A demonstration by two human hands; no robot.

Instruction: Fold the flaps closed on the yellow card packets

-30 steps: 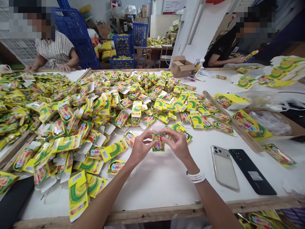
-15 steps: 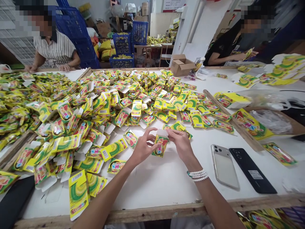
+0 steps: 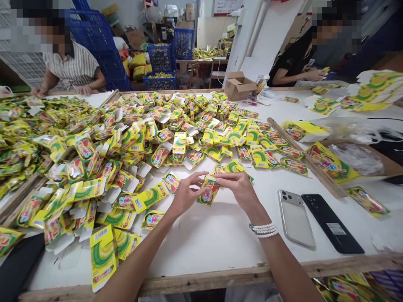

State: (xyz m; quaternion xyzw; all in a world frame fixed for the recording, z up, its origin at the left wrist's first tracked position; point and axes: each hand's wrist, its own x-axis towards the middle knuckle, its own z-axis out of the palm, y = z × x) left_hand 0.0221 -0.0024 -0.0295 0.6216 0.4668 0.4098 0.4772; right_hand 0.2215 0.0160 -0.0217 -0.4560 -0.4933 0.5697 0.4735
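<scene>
Hands: your left hand [image 3: 185, 195] and right hand [image 3: 241, 191] both pinch one small yellow carton [image 3: 208, 192] | held just above the white table [image 3: 214, 239], near the pile [image 3: 126, 138] | risk: an uneven squeeze could crush its flap.

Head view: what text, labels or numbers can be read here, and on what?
"MS": end of a coloured word on the large pack, uncertain.
The held carton, between left hand and right hand: lettering blurred.
Barcode digits on flat carton: too small.
Label on black phone, wall sign: unreadable.
</scene>
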